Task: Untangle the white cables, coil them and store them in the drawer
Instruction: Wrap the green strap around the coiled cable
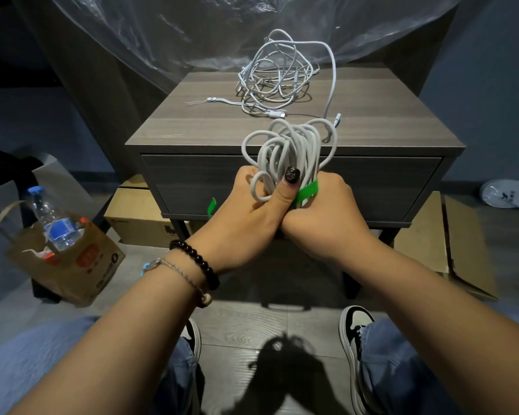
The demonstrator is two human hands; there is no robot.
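Note:
A coiled white cable [294, 145] stands up in front of the closed drawer [192, 181] of a grey nightstand [174, 127]. My left hand [246, 211] grips the bottom of the coil, thumb pressed across the loops. My right hand [327, 214] holds the same coil from the right, with a green strap [307, 191] wrapped round the loops at its fingers. A loose end of the green strap [212, 206] sticks out left of my left hand. A tangled pile of white cables [276, 79] lies at the back of the nightstand top; one strand runs from it toward the coil.
Clear plastic sheeting [222, 31] hangs behind the nightstand. A paper bag [69, 262] with a water bottle [54, 223] stands on the floor at left. Cardboard boxes [138, 217] lie under and to the right of the nightstand. My knees and shoes are at the bottom.

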